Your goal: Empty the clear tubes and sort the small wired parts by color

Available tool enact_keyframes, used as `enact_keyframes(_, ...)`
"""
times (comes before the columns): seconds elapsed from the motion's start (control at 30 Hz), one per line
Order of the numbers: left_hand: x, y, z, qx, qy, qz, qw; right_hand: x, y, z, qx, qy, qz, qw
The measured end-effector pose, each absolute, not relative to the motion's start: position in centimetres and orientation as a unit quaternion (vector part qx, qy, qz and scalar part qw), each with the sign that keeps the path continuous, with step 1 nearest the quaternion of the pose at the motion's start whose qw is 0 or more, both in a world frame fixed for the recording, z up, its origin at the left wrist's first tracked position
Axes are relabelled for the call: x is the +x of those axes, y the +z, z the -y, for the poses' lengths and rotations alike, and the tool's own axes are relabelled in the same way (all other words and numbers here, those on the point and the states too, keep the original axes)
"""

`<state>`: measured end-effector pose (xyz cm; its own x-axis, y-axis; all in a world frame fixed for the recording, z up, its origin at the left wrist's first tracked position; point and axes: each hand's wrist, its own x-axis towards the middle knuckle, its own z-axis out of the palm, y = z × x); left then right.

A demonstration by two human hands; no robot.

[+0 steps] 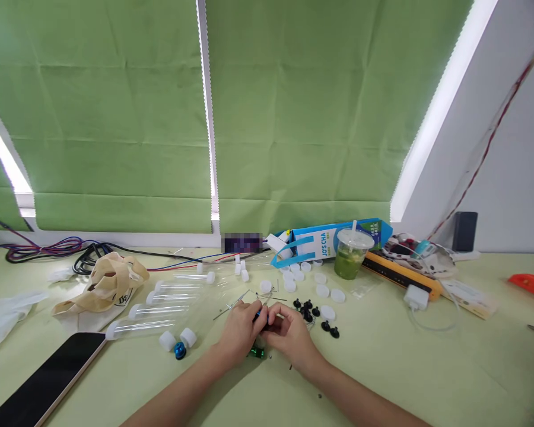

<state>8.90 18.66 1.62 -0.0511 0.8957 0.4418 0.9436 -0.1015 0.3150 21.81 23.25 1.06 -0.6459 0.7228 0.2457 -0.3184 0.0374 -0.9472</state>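
My left hand [240, 329] and my right hand [289, 333] meet at the middle of the pale green table [382, 367], fingers curled in a pinch round a small dark part [261, 317] held between them. What the part is I cannot make out. A small green piece [256, 353] lies on the table just under my hands. Thin metal pins [234, 305] lie just beyond my fingers. Several black knobs [314, 311] sit to the right of my right hand.
Clear plastic tubes with white caps [160, 308] lie left of my hands, with a blue cap [180, 351] near them. Loose white caps [323, 290], a green drink cup [350, 254], a blue carton [320, 243], a phone [48, 379], a cloth bag [104, 284] and cables [62, 246] surround the spot.
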Motion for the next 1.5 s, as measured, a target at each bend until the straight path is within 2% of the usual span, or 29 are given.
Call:
enact_keyframes(0.13, 9.0, 1.6, -18.7, -0.668, -0.29, 0.685, 0.018, 21.7, 1.0, -22.9, -0.169, 0.605, 0.654, 0.422)
enact_keyframes(0.4, 9.1, 2.5, -18.1, -0.73, -0.293, 0.613, 0.065, 21.9, 1.4, -23.5, -0.24, 0.717, 0.531, 0.382)
enact_keyframes(0.57, 8.7, 2.2, -18.3, -0.737, -0.26, 0.613, 0.112, 22.1, 1.6, -23.3, -0.228, 0.727, 0.53, 0.372)
enact_keyframes(0.87, 8.6, 1.7, -18.6, -0.726, -0.235, 0.64, 0.094, 22.3, 1.8, -23.7, -0.176, 0.723, 0.578, 0.336)
enact_keyframes(1.23, 8.3, 1.3, -19.0, -0.751, -0.211, 0.609, 0.143, 22.3, 1.1, -23.8, -0.253, 0.587, 0.676, 0.368)
enact_keyframes(1.5, 8.0, 2.5, -18.4, -0.804, -0.191, 0.536, 0.171, 23.8, 2.8, -24.9, -0.176, 0.774, 0.586, 0.164)
